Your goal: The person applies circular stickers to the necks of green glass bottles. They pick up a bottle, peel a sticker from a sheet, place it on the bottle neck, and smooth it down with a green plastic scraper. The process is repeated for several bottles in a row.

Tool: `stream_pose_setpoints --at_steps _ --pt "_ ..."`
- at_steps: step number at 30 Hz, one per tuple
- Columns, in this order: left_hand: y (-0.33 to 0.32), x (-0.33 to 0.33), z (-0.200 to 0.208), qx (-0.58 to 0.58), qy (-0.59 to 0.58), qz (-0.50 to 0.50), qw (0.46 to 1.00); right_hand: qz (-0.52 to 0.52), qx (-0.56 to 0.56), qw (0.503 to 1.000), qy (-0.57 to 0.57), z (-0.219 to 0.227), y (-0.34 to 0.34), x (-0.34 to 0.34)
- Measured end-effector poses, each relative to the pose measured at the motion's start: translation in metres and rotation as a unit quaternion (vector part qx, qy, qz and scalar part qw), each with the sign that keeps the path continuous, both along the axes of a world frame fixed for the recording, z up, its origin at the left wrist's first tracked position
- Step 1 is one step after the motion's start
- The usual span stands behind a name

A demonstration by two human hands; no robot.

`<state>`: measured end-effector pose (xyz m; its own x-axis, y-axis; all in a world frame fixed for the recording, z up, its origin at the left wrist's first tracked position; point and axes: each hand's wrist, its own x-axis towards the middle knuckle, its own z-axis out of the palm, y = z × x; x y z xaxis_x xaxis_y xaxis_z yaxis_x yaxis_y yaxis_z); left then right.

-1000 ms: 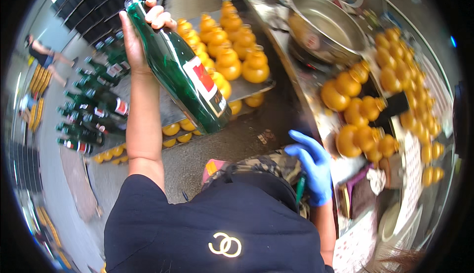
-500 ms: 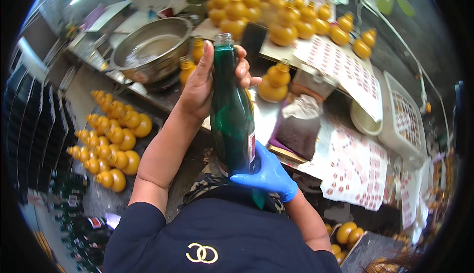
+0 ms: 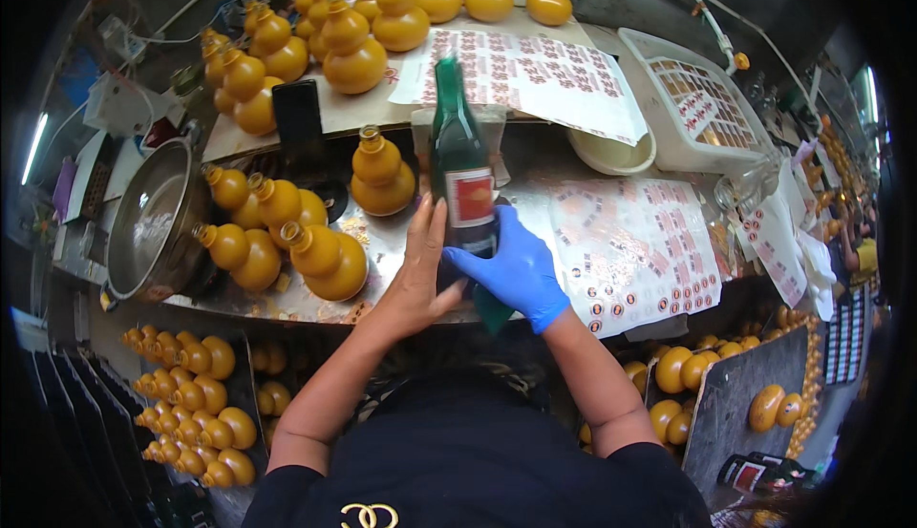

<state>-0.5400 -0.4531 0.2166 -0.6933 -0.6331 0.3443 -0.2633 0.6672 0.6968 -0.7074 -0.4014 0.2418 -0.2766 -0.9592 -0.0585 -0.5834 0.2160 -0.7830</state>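
A green glass bottle (image 3: 453,141) with a red label stands nearly upright in front of me, its label facing me. My right hand (image 3: 521,270), in a blue glove, is closed around its lower right side near the base. My bare left hand (image 3: 413,265) presses against the lower left side, fingers pointing up and thumb reaching under toward the base. Below the glove hangs a dark green piece (image 3: 492,310) I cannot make out. A yellow gourd-shaped bottle (image 3: 381,179) stands on the table left of the green bottle.
Printed label sheets (image 3: 635,251) lie at the right, others (image 3: 521,74) on the raised shelf. A metal basin (image 3: 151,222) sits left, near several gourd-shaped bottles (image 3: 330,261). A white basket (image 3: 702,98) and a pale bowl (image 3: 616,151) stand back right. A black phone-like slab (image 3: 299,113) leans upright.
My left hand has moved from the bottle's neck down to its lower side. The bottle has turned so its red label faces me. The view has swung to the right.
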Motion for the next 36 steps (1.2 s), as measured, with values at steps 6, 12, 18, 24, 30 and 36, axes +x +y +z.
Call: stream_pose_setpoints --at_steps 6,12,18,24,30,36 --pt "-0.021 -0.01 -0.037 -0.031 -0.003 0.041 0.999 -0.005 -0.019 1.0 0.003 -0.021 0.001 0.0" --pt "-0.019 -0.029 -0.04 0.01 -0.018 0.094 0.995 -0.025 -0.041 0.993 -0.109 -0.034 0.008 -0.034" --pt "-0.012 -0.032 -0.044 0.055 0.011 0.125 0.991 -0.166 -0.288 0.926 -0.183 -0.029 0.001 -0.203" --pt "-0.013 -0.036 -0.053 0.075 0.039 0.114 0.99 -0.313 -0.02 0.922 0.228 0.032 -0.017 -0.432" --pt "-0.012 -0.027 -0.059 0.096 0.032 0.152 0.983 -0.047 0.211 0.867 0.448 0.063 -0.1 -0.435" --pt "-0.011 -0.036 -0.057 0.123 0.057 0.142 0.981 -0.049 0.368 0.796 0.479 0.027 -0.15 -0.471"
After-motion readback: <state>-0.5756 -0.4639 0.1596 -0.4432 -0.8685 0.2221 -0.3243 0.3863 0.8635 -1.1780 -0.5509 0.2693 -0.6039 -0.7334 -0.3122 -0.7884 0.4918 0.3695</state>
